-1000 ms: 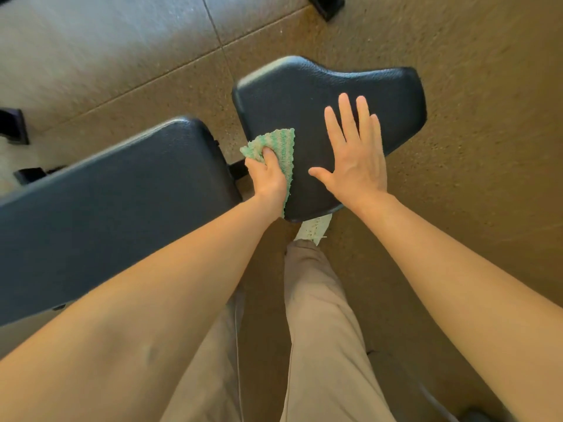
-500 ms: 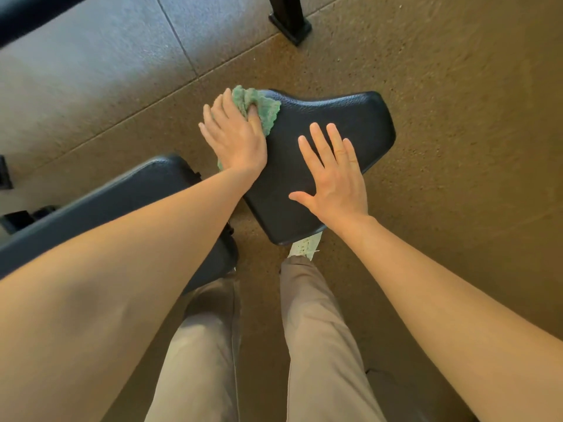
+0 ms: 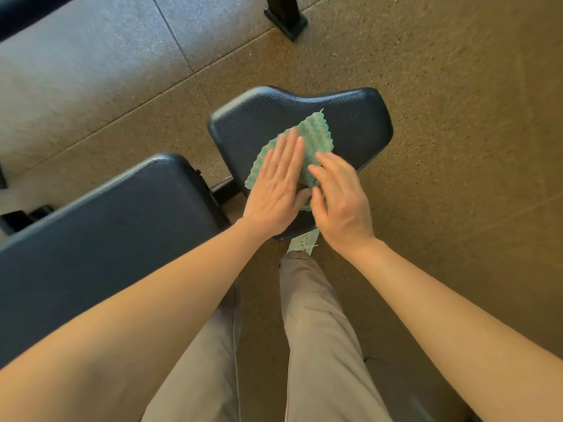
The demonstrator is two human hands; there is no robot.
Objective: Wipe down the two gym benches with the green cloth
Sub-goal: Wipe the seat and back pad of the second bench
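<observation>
The floor (image 3: 457, 86) fills most of your view: speckled brown rubber, with a paler grey slab past a seam at the upper left. Across the left side runs the long pad (image 3: 106, 233), black and padded, slanting from the lower left up toward the middle. Your forearms reach in from the bottom corners, and your tan trousers (image 3: 320, 330) show between them.

Ahead of the long pad, and apart from it by a narrow gap, lies the seat pad (image 3: 359, 117), black too, widest at its far end. A dark bar (image 3: 224, 188) shows in the gap.

Your hands are both on the seat pad, close together and nearly touching. Your left hand (image 3: 275, 190) lies flat, fingers straight and side by side, pressing the cloth down. Your right hand (image 3: 341, 202) sits just beside it with its fingers bent, thumb and forefinger nipping the cloth's near right edge; blur softens the fingertips.

The cloth (image 3: 313, 132), green with paler stripes, lies spread on the middle of the seat pad, its far corner pointing away from you.

A black post foot (image 3: 286, 19) stands on the floor at the top. The toe of a white shoe (image 3: 303, 243) shows under the seat pad's near end.
</observation>
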